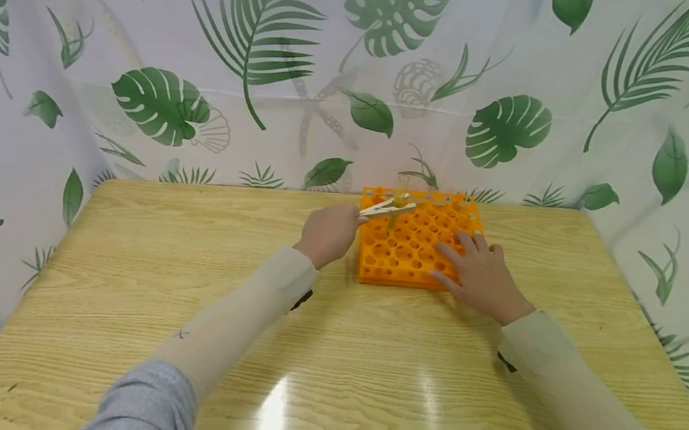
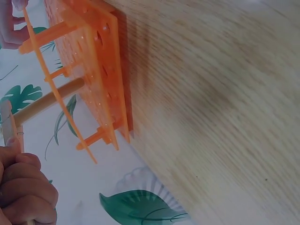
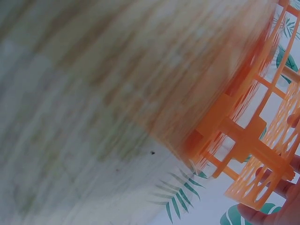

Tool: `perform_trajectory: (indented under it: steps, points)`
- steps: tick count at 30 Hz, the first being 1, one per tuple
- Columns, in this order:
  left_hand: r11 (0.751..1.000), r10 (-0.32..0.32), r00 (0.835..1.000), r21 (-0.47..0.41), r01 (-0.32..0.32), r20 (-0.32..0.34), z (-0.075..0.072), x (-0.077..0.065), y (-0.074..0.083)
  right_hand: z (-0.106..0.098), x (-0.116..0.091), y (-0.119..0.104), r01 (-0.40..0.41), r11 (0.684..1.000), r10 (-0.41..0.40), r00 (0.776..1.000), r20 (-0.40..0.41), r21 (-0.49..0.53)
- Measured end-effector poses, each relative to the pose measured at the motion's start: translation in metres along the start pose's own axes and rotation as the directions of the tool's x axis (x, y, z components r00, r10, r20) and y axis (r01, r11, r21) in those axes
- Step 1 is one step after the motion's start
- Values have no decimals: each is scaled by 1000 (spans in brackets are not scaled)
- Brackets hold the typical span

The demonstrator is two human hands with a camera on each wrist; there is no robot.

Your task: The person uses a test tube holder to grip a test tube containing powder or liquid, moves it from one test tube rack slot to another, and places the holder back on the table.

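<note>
My left hand (image 1: 329,233) grips a pale wooden test tube clamp (image 1: 377,212) at the left side of an orange test tube rack (image 1: 404,279). Held in the clamp's jaws is a yellowish, see-through test tube (image 1: 402,188). In the left wrist view the tube (image 2: 49,102) slants through the rack's upper plate, its lower end at the lower layers. Curled fingers (image 2: 29,187) wrap the clamp handle there. My right hand (image 1: 489,281) rests with spread fingers on the rack's right side. The right wrist view shows its fingertips at the perforated top plate (image 3: 251,192).
The rack stands near the back edge of a wood-grain table (image 1: 214,263). Behind it and on both sides hangs a white cloth (image 1: 305,115) printed with green leaves. Glare spots lie on the table's front part.
</note>
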State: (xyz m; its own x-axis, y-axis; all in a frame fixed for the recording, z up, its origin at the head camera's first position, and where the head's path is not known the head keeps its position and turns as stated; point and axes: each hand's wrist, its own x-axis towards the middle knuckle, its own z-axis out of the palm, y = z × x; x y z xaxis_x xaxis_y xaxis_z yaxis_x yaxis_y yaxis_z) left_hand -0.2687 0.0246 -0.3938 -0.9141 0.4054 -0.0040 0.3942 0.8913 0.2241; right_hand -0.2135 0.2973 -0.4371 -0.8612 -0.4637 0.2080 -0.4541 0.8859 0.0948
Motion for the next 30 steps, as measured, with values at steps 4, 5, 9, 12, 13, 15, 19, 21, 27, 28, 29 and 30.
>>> perform_trajectory:
  steps: [4,5,9,12,13,15,19,21,27,28,29,30]
  points:
    - [1000,8,1000,17,-8,-10,2,0,1,-1,0,-1,-2,1000,1,1000,5,10]
    - [1000,8,1000,21,-7,-11,2,0,1,-2,0,-1,-2,1000,2,1000,6,13]
    - [1000,-2,1000,17,2,-2,2,0,1,-3,1,-1,-4,1000,4,1000,11,12]
    - [1000,-6,1000,11,6,4,3,0,1,-3,1,-2,-6,1000,6,1000,15,11]
    - [1000,-6,1000,12,6,3,4,0,1,-3,1,-2,-7,1000,7,1000,16,12]
    - [1000,-8,1000,12,7,3,5,1,0,-3,0,-2,-9,1000,8,1000,18,16]
    - [1000,-16,1000,19,16,7,7,1,-1,-3,1,-2,-6,1000,6,1000,14,17]
    - [1000,-19,1000,24,19,12,8,1,-1,-3,0,-2,-3,1000,3,1000,10,17]
    - [1000,-19,1000,10,19,12,8,1,-3,-4,0,-2,6,1000,-6,1000,-8,18]
    - [1000,-20,1000,3,20,13,8,0,-3,-4,0,-2,7,1000,-7,1000,-8,19]
    - [1000,-20,1000,-2,20,13,8,0,-3,-4,0,-2,8,1000,-8,1000,-8,20]
    - [1000,-20,1000,-7,20,15,8,0,-4,-4,0,-2,8,1000,-8,1000,-6,20]
